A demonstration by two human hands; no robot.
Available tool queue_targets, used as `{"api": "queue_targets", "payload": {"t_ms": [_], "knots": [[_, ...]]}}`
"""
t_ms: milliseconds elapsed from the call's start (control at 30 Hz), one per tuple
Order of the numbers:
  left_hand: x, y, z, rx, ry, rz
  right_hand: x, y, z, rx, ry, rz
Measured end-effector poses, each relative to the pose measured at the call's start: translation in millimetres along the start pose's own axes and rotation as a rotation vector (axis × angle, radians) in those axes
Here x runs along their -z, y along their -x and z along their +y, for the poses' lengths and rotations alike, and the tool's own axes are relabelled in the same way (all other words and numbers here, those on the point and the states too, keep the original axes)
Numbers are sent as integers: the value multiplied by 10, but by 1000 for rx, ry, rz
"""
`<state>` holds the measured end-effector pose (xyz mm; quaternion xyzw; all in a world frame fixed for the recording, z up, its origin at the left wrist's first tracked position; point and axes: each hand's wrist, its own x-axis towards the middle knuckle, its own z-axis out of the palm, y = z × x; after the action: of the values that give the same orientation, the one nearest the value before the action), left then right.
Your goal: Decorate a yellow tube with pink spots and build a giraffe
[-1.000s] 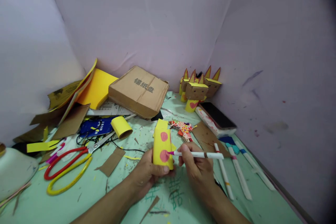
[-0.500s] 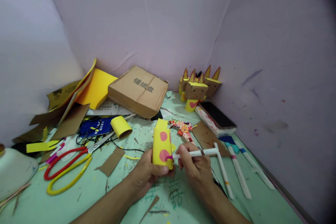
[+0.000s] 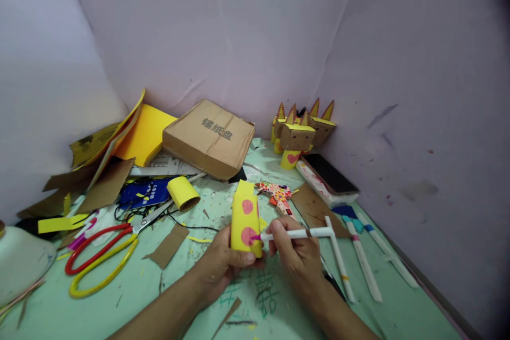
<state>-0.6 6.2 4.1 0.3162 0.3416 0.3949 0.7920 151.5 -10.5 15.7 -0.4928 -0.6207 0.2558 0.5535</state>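
My left hand (image 3: pixel 225 263) is closed around the lower part of a yellow paper tube (image 3: pixel 238 223), thumb across its front. Pink-red round spots mark the tube, one near the top, one low down and part of another at its right edge. Between the fingers of my right hand (image 3: pixel 297 252) is a white marker (image 3: pixel 297 234), lying almost level. Its purple-pink tip meets the lower spot. A yellow paper flap (image 3: pixel 244 187) shows just above the tube.
Red-and-yellow scissors (image 3: pixel 105 255), a second yellow tube (image 3: pixel 183 193) and a cardboard box (image 3: pixel 207 138) lie left and behind. A patterned glue gun (image 3: pixel 274 194), cardboard-headed figures (image 3: pixel 298 138), a phone (image 3: pixel 330 172) and capped markers (image 3: pixel 364 265) are to the right.
Both hands keep their hold, and the marker tip stays on the lower spot with only a tiny shift. The whole view has slid very slightly left.
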Motion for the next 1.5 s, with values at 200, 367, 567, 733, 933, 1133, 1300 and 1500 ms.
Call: {"api": "queue_targets", "payload": {"t_ms": [200, 367, 567, 733, 933, 1133, 1300, 1500], "knots": [[-3, 9, 17, -2, -2, -11, 2, -25, 21, -18, -14, 37], [17, -19, -11, 1, 20, -17, -20, -15, 38, 83, 4, -37], [19, -17, -13, 4, 23, -11, 12, -17, 23, 91, 60, -18], [-11, 5, 10, 2, 24, -9, 10, -21, 1, 49, 54, 12], [-10, 0, 10, 3, 30, -26, 0, -12, 22, 43, 50, -52], [0, 0, 9, -2, 17, -35, -5, -18, -8, 23, 18, -4], [2, -2, 4, -1, 17, -10, 13, -23, 0, 32, 56, -26], [-6, -1, 10, -2, 14, -1, 32, -29, 16, 39, 100, 39]]}}
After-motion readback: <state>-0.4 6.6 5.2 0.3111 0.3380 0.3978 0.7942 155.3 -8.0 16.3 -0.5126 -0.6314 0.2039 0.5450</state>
